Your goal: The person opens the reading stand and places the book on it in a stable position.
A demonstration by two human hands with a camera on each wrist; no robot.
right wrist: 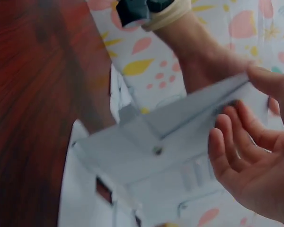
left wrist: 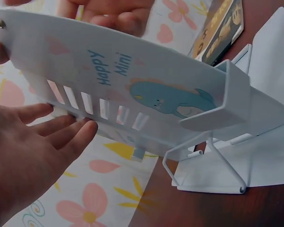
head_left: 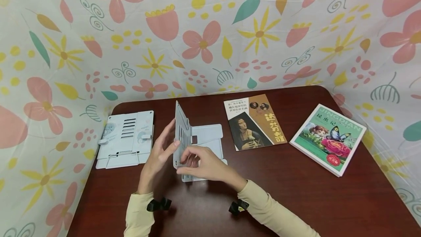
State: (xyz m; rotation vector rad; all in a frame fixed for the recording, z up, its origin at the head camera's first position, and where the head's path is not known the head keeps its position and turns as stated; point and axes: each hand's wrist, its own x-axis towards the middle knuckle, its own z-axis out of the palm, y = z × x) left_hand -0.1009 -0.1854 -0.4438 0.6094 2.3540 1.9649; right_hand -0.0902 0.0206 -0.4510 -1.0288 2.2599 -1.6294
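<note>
A white book stand (head_left: 182, 121) stands partly unfolded at the middle left of the table, its slotted panel raised steeply above its flat base (head_left: 213, 131). In the left wrist view the panel (left wrist: 116, 71) bears "Happy Mini" and a blue dinosaur. My left hand (head_left: 159, 156) holds the panel from its left side, thumb at the edge and fingers against the printed face. From the other side, my right hand (head_left: 210, 164) pinches the panel's near edge; in the right wrist view its bent fingers (right wrist: 236, 142) lie by the plain back face.
Another white book stand (head_left: 113, 134) lies folded at the table's left. Right of the hands lie a brown-and-white art book (head_left: 254, 121) and, farther right, a thick green-covered book (head_left: 329, 138). Floral cloth (head_left: 204, 39) hangs behind the dark red table (head_left: 279, 193).
</note>
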